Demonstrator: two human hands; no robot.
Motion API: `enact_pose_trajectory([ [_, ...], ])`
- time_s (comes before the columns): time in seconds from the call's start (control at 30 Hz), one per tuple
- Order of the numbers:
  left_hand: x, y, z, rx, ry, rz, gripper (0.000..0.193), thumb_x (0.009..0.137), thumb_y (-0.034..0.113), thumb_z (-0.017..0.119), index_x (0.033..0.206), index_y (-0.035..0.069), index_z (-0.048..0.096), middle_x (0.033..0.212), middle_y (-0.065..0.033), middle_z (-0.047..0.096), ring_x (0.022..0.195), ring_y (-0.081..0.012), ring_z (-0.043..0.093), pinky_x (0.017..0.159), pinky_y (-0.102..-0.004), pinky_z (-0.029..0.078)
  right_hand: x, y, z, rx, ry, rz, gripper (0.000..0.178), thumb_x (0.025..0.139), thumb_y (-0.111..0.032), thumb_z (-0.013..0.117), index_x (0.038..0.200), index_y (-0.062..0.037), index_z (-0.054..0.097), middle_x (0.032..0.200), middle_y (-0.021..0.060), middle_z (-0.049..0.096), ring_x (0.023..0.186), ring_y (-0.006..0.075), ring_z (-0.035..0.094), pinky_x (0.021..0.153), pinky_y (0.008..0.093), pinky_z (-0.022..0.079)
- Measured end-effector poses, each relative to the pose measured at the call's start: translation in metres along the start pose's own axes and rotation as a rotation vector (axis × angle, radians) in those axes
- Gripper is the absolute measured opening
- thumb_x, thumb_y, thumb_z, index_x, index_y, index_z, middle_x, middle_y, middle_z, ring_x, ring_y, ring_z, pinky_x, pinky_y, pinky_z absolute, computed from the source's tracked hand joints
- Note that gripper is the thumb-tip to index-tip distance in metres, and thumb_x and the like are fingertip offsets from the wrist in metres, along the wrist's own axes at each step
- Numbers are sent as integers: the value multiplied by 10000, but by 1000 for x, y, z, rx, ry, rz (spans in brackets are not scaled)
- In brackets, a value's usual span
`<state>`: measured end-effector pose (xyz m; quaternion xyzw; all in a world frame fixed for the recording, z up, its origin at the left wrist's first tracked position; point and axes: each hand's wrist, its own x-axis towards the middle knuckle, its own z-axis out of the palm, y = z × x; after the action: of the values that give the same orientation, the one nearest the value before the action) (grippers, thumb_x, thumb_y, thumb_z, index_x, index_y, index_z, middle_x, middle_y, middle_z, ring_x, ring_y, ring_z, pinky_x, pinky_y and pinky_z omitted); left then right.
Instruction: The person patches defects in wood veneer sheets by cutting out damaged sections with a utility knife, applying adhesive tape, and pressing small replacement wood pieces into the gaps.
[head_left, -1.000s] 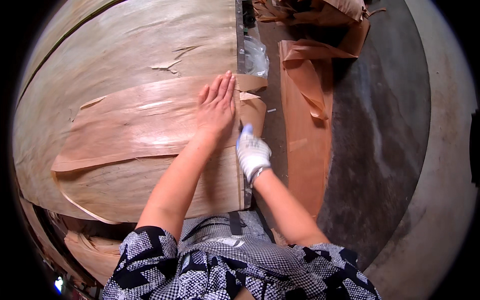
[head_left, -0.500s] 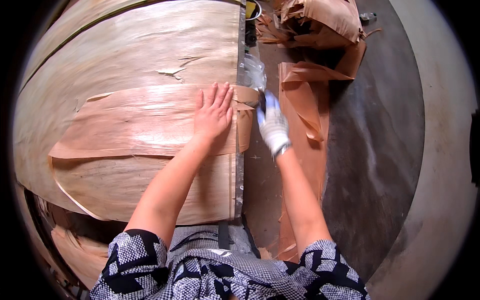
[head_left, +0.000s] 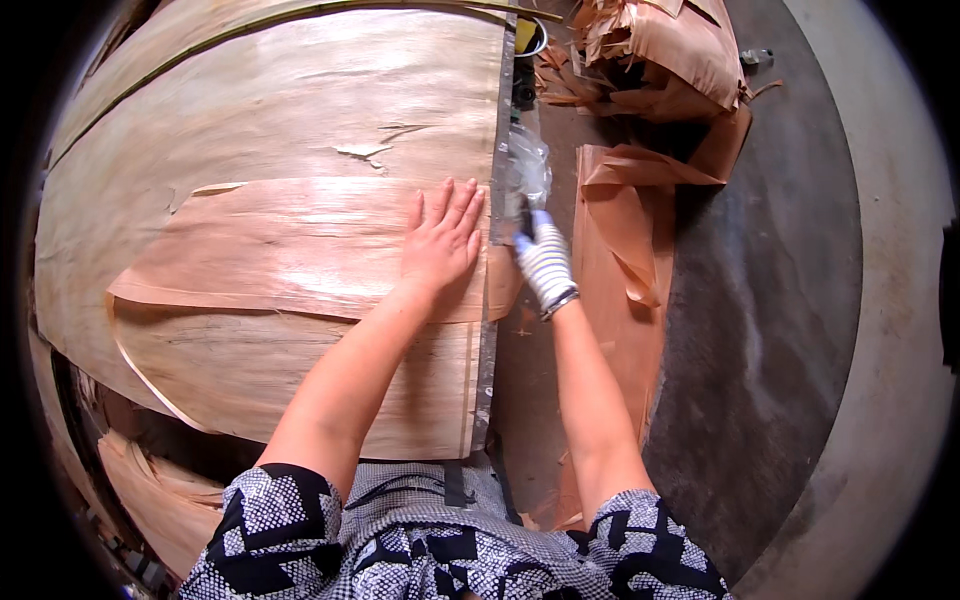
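A sheet of reddish wood veneer (head_left: 270, 235) lies across a stack of pale veneer sheets (head_left: 300, 100). My bare left hand (head_left: 443, 232) presses flat on it near the stack's right edge, fingers stretched out and slightly apart. Just past that edge, my right hand (head_left: 547, 265), in a white striped glove with bluish fingertips, is closed round a dark slim tool (head_left: 525, 212). The tool is blurred, so its kind does not show. Beside the glove, a flap of the reddish veneer (head_left: 502, 285) hangs over the edge.
A dark metal strip (head_left: 486, 375) runs along the stack's right edge. Clear plastic film (head_left: 530, 165) lies beyond my right hand. Long reddish veneer strips (head_left: 620, 330) lie on the floor to the right, below a crumpled veneer bundle (head_left: 690, 55). A bamboo strip (head_left: 300, 15) crosses the stack's far end.
My right hand has come slightly nearer to me along the edge. The far part of the veneer overhang no longer sticks out past the edge. My left hand stays pressed on the sheet.
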<state>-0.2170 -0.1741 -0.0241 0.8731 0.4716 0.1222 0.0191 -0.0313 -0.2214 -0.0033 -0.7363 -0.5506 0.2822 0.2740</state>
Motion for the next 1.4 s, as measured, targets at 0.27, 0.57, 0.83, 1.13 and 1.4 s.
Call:
enact_pose_trajectory([
  [0.27,-3,0,3,-29,-2,-13,545,930,376,424,1447,212,381,1533,43,295,1430,-179,225,1150,-478,112,-58,30,12,432,-338,144,520,786,-180,738,1197,22,491,938,143,635,859,244,605,789,367,504],
  [0.57,3,-4,-9,-236,-13,-33,558,960,350,403,1472,151,302,1546,-42,260,1431,-243,220,1158,-476,124,-110,38,-36,-5,-46,395,224,902,-111,577,1104,-23,536,944,98,608,740,210,634,596,324,499],
  [0.83,-96,-187,-55,-162,162,-250,577,924,279,516,1437,74,347,1543,-101,247,1435,-277,199,1157,-470,160,-46,-126,115,358,-382,143,49,952,-132,520,983,-107,491,759,11,557,573,103,537,486,265,451],
  [1.13,-213,-445,-107,253,121,-823,547,970,282,370,1461,53,294,1536,-112,256,1424,-255,223,1169,-393,171,-33,-212,140,-476,-294,-262,162,915,-145,524,1067,-90,527,908,178,641,691,327,637,587,438,505],
  [1.4,-226,-462,-102,-40,412,-864,494,925,167,448,1409,82,388,1476,-98,367,1376,-255,324,1140,-406,256,7,-446,392,-560,-705,-565,257,955,-223,404,1053,-15,519,902,231,671,851,392,660,706,498,508],
])
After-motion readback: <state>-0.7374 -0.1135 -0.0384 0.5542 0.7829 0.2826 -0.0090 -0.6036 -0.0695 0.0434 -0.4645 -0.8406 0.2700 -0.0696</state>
